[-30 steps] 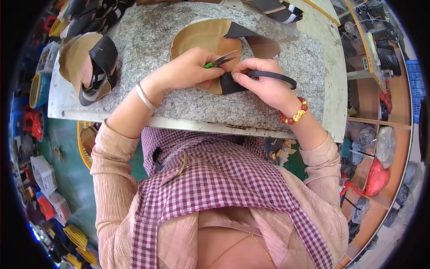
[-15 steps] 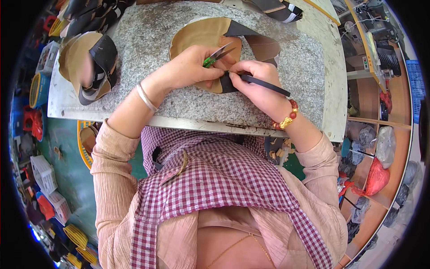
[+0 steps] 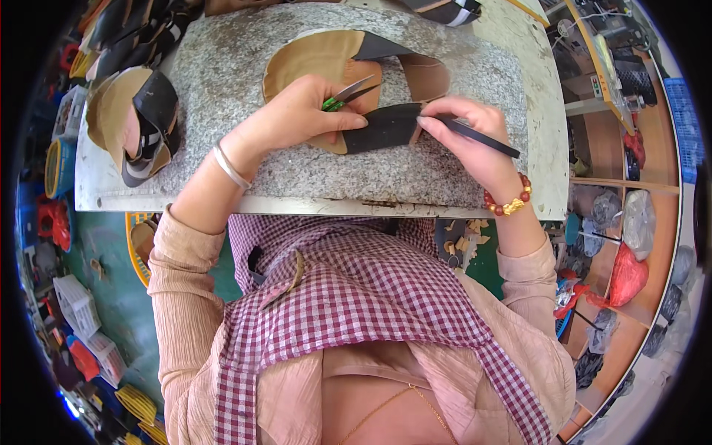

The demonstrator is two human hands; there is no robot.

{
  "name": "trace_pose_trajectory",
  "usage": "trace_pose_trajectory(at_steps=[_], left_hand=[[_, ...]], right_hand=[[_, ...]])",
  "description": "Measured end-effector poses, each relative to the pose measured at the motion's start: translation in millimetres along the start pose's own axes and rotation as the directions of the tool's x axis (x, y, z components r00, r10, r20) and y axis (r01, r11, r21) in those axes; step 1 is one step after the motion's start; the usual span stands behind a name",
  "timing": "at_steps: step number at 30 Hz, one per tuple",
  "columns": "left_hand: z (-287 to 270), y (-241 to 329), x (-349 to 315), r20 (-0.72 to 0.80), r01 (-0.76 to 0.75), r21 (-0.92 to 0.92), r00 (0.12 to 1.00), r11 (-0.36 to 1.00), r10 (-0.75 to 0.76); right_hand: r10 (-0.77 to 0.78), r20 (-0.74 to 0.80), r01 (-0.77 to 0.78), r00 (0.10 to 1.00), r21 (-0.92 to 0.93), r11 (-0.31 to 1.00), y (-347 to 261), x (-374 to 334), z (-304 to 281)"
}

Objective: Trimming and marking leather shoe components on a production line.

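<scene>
The upper (image 3: 308, 63), tan-lined with a black band (image 3: 380, 130), lies partly under your left hand (image 3: 300, 115) and reaches out beyond it, the band spanning the space between your two hands. Your left hand is closed, thumb pressed on the band's left end, and also holds the scissors (image 3: 345, 95), green handles in the fingers and blades a little apart, pointing away and to the right. Your right hand (image 3: 471, 137) is narrowed to a pinch at the band's right edge, holding a black strip (image 3: 489, 141) that trails back over the hand. Beneath both hands is a stone slab (image 3: 222, 74) on a pale bench (image 3: 545, 148). Left of your left hand sits a second upper (image 3: 107, 119), with a pile (image 3: 122, 37) of dark pieces beyond it; far right of your right hand, a red bag (image 3: 629, 274) sits on a shelf (image 3: 653, 222)
</scene>
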State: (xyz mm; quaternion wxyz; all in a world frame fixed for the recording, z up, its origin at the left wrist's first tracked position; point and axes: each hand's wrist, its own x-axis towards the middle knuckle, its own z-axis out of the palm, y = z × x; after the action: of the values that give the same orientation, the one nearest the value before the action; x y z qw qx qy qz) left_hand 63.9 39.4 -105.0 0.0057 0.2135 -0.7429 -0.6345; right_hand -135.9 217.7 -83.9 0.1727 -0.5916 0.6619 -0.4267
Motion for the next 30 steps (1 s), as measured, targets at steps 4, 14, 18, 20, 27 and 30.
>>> trace_pose_trajectory(at_steps=[4,14,18,20,27,30], left_hand=[[3.5,3.2,1.5,0.022,0.034,0.098,0.999,0.995,-0.036],[18.4,22.6,10.8,0.002,-0.194,0.327,0.979,0.925,0.205],[36.1,22.4,31.2,-0.082,-0.333,0.485,0.903,0.809,0.421],[34.2,25.6,27.2,-0.059,-0.238,0.423,0.956,0.874,0.288],[44.6,27.5,24.5,-0.018,-0.279,0.234,0.956,0.931,0.291],[39.0,29.5,24.0,0.038,-0.24,0.202,0.971,0.949,0.237]], right_hand=[[-0.078,-0.031,0.074,0.996,-0.129,0.989,9.2,2.3,4.2],[-0.125,-0.035,0.114,0.992,-0.226,0.967,17.1,1.0,12.1],[-0.237,-0.086,0.178,0.968,-0.43,0.885,21.6,-1.8,5.7],[-0.184,-0.037,0.168,0.982,-0.263,0.95,22.5,-5.1,-15.4],[-0.088,0.008,0.088,0.996,0.035,0.996,26.6,-7.5,-33.0],[-0.097,-0.002,0.097,0.995,0.048,0.994,33.0,-5.3,-29.4]])
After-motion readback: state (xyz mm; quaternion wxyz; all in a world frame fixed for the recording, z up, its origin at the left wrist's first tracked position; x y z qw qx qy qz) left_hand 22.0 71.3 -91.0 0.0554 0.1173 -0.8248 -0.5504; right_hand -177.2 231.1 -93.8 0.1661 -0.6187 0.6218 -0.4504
